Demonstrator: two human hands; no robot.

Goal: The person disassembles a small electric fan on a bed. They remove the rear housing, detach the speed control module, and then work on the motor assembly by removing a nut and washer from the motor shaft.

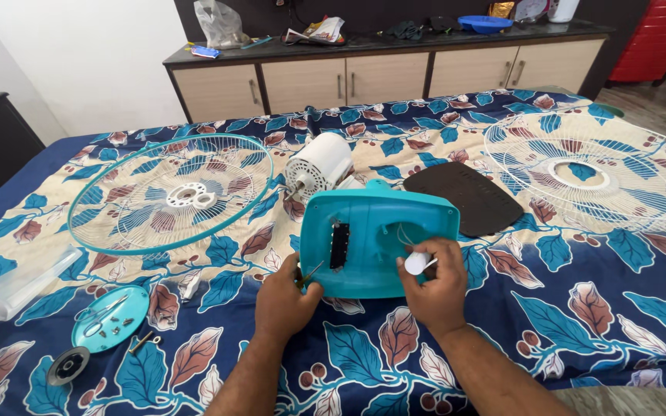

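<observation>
Hands at lower centre of the frame work on a turquoise fan base housing (pixel 379 239), which stands tilted on a leaf-patterned bedspread (pixel 580 308) with its hollow underside turned toward the camera. Left hand (pixel 285 302), at the housing's lower left corner, is curled closed around a small screwdriver (pixel 310 273) whose tip points up toward a dark rectangular switch block (pixel 340 246) set in the housing. Right hand (pixel 435 286), at the housing's lower right edge, pinches a small white cylindrical part (pixel 416 263) between thumb and fingers; thin white wires run from it into the housing. Directly above the housing lies a white fan motor (pixel 319 165), touching or just behind its upper rim. To the right of the motor rests a dark flat base plate (pixel 464 197), just beside the housing's upper right corner. A turquoise-rimmed wire fan guard (pixel 169 192) occupies the left middle of the frame, and a white wire fan guard (pixel 591 173) the right middle, well apart from each other. At lower left, a round turquoise cap (pixel 109 317) holds loose screws and small metal pieces, with a dark round disc (pixel 68 365) just below it. Along the top of the frame stands a cabinet (pixel 387 77) with beige doors and a cluttered dark counter.
</observation>
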